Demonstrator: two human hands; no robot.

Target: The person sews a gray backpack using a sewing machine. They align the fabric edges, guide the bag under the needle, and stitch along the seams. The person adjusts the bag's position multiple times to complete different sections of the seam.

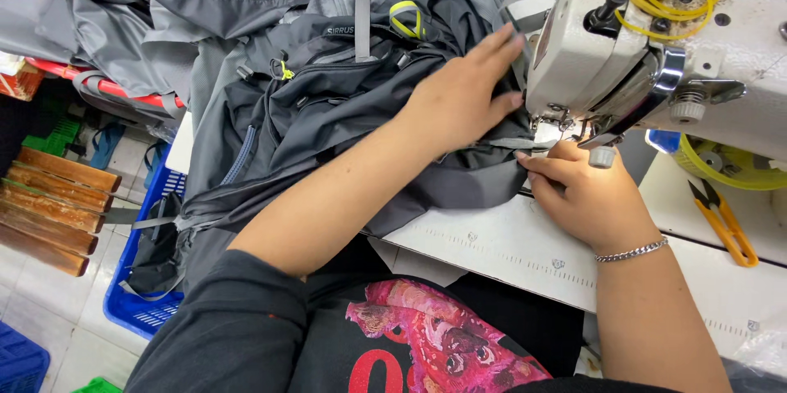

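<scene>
The dark grey backpack (pixel 344 114) sprawls across the upper middle of the frame, its bulk running away to the upper left. The left hand (pixel 463 98) lies flat on it, fingers together and pressed down, just left of the white sewing machine (pixel 623 40). The right hand (pixel 586 196) sits nearer the needle — fingertips bunched, pinching the fabric edge beneath the presser foot. Orange thread snips (pixel 721 217) lie at the right, on the white table (pixel 492 245).

Small pale printed label (pixel 340 31) on dark grey backpack fabric, upper centre; no packages, screens.
</scene>
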